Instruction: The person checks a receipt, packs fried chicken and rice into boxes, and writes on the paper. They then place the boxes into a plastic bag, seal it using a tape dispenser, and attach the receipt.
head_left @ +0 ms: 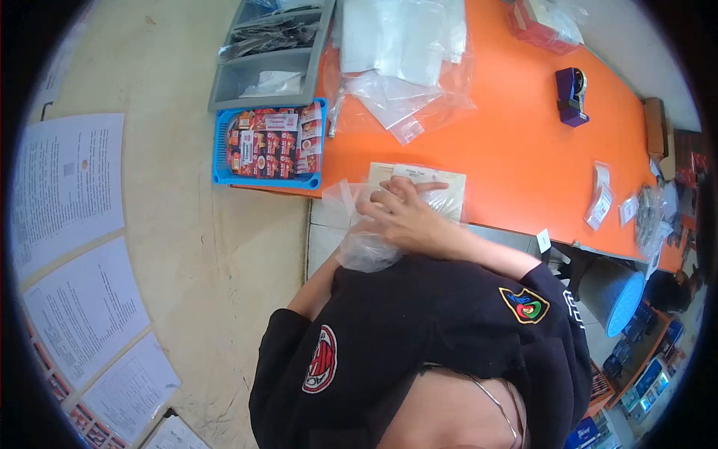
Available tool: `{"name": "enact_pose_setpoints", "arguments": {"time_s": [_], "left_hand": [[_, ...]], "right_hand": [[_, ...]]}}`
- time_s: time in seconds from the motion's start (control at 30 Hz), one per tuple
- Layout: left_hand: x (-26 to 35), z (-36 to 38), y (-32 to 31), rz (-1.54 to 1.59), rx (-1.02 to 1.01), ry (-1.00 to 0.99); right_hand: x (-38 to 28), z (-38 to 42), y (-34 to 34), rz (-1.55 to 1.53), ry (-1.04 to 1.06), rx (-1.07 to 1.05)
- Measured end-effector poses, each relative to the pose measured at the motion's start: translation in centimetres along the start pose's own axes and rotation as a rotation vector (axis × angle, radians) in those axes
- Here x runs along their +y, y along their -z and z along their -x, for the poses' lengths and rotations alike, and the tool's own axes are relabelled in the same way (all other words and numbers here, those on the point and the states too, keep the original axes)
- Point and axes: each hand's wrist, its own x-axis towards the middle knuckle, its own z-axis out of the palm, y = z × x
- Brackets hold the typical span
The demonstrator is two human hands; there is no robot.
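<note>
A clear plastic bag [370, 252] lies bunched at the front edge of the orange table, partly over a pale card or packet [452, 196] with small printed text. My right hand [413, 218] is over the bag and packet, its fingers bent and one finger stretched across the packet. Beneath it, my left hand [364, 227] is mostly hidden by the right hand and the clear plastic. What the fingers pinch, if anything, cannot be made out.
Behind are a stack of clear bags [404, 45], a grey divided tray [265, 75] and a blue basket [318, 179] of red printed packets. To the right are a tape dispenser [571, 97], a red box [542, 30] and small labelled packets [599, 198].
</note>
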Motion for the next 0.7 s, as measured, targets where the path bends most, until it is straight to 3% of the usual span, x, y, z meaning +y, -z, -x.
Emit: {"name": "enact_pose_setpoints", "arguments": {"time_s": [0.07, 0.1, 0.17, 0.2, 0.27, 0.3, 0.37, 0.43, 0.5, 0.57, 0.63, 0.7], "left_hand": [[-0.8, 0.0, -1.1, 0.036, 0.04, -0.016], [-1.2, -0.2, -1.6, 0.049, 0.054, -0.018], [-2.1, -0.9, -2.6, 0.073, 0.073, -0.014], [-2.8, -1.3, -3.4, 0.09, 0.095, -0.007], [-4.0, -1.6, -4.4, 0.122, 0.136, 0.005], [-4.3, -1.7, -4.0, 0.127, 0.141, 0.008], [-4.2, -1.3, -2.3, 0.131, 0.155, 0.004], [-4.7, -1.1, 1.2, 0.093, 0.212, 0.031], [-5.2, -1.6, 4.2, 0.034, 0.291, 0.063], [-4.6, -2.3, 7.2, -0.001, 0.318, 0.086], [-2.8, -3.1, 9.5, -0.003, 0.21, 0.129], [-0.9, -4.0, 9.9, -0.007, 0.068, 0.154]], "right_hand": [[3.7, -0.5, 3.5, -0.517, 0.104, -0.354], [7.3, -0.1, 2.5, -0.515, 0.097, -0.348], [14.4, 0.6, -1.3, -1.532, -0.287, -0.553], [14.1, 0.2, -2.3, -1.523, -0.278, -0.556], [12.3, -1.4, -4.6, -1.05, -0.422, -0.991], [11.8, -0.7, -6.1, -1.046, -0.406, -0.988], [12.2, 1.8, -8.3, -1.31, -0.635, -0.447], [13.2, 2.9, -6.7, -1.453, -1.011, 0.13], [15.4, 6.8, -6.1, -1.317, -0.839, 0.357], [10.8, 10.2, -7.5, -2.179, -0.682, 0.629], [6.5, 5.1, -3.9, -2.155, -1.422, 0.616], [6.9, 7.0, -10.6, -2.152, -1.548, 0.599]]}}
